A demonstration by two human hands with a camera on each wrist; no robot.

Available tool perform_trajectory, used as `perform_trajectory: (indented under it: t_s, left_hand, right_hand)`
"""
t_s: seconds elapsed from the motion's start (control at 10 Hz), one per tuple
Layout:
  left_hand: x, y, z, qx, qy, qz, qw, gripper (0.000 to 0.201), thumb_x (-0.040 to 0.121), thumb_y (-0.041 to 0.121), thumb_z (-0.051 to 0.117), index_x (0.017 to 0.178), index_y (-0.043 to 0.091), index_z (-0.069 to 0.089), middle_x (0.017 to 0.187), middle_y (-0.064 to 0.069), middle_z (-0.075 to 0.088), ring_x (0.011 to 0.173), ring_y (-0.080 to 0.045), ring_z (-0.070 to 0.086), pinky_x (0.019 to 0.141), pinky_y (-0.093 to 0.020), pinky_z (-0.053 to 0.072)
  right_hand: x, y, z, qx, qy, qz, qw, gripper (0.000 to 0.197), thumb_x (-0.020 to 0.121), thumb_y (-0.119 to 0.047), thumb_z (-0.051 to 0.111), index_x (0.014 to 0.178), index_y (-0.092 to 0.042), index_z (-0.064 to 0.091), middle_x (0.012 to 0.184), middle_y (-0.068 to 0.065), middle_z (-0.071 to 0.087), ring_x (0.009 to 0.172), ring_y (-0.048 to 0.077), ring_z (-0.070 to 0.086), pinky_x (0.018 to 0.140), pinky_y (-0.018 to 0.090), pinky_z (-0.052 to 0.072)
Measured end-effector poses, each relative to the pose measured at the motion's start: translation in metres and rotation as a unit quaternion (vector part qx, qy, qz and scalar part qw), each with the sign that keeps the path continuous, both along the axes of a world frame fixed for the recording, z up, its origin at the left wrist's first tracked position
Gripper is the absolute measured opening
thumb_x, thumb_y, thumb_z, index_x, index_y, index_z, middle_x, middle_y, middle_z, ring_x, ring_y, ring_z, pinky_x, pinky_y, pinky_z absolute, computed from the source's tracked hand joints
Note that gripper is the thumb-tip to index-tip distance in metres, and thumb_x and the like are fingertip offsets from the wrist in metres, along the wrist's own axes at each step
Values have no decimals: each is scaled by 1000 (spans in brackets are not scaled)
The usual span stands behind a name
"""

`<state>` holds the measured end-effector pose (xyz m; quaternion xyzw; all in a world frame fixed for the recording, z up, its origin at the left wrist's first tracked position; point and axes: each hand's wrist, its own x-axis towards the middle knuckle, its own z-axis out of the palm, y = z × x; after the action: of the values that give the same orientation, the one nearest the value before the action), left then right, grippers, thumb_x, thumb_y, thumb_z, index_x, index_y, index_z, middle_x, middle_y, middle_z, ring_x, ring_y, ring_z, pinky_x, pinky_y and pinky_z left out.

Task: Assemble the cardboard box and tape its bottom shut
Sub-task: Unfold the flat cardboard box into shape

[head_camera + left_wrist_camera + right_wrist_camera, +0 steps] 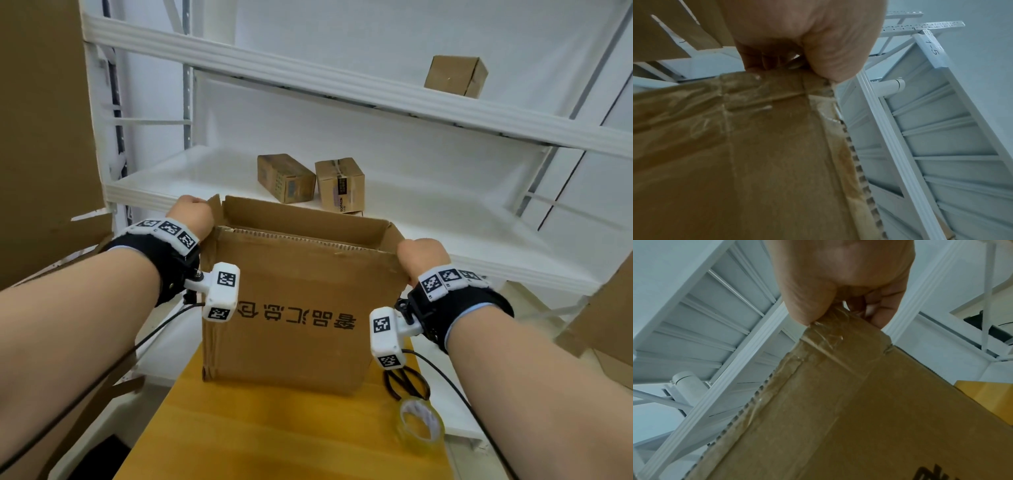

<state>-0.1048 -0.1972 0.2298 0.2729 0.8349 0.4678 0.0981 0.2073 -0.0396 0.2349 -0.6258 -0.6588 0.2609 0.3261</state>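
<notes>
A brown cardboard box (294, 318) with upside-down black print stands on the yellow table (260, 428), its upper side open with flaps standing up. My left hand (190, 217) grips the box's upper left corner, fingers curled over the edge. My right hand (423, 258) grips the upper right corner the same way. Up close, the left hand (797, 48) pinches a cardboard flap (756, 146) bearing old clear tape, and the right hand (838, 285) pinches a taped corner of the box (859, 410). A roll of clear tape (421, 423) lies on the table at the right.
Black-handled scissors (406, 380) lie just behind the tape roll. A white metal shelf (445, 219) stands behind the table with two small cartons (308, 180) on it and another (455, 75) on the level above. Flat cardboard sheets (41, 137) lean at the left and right.
</notes>
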Motion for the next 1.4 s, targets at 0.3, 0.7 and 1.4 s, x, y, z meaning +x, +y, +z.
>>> perform_trajectory:
  t_s: [0.3,0.7,1.4]
  left_hand:
    - [25,1,41,-222,127,-118,959,40,96,7,42,135,5,50,137,-18,50,121,-35,50,95,-36,44]
    - [31,19,28,-147,-4,-210,967,37,98,39,48,121,12,60,118,-8,59,88,-22,55,79,-33,39]
    - [0,19,-6,163,-68,-59,983,49,85,56,49,76,13,70,86,-7,73,84,-29,69,93,-44,51]
  right_hand:
    - [-4,9,2,-24,-23,-5,999,34,98,-27,46,67,-21,36,72,-1,38,91,26,45,82,31,41]
    - [-3,9,-3,-23,39,-2,999,35,99,-31,41,66,-21,37,76,4,45,89,26,45,81,35,42]
    - [10,-1,-42,-40,162,161,973,35,85,-56,72,97,-24,71,102,1,75,96,21,71,83,40,59]
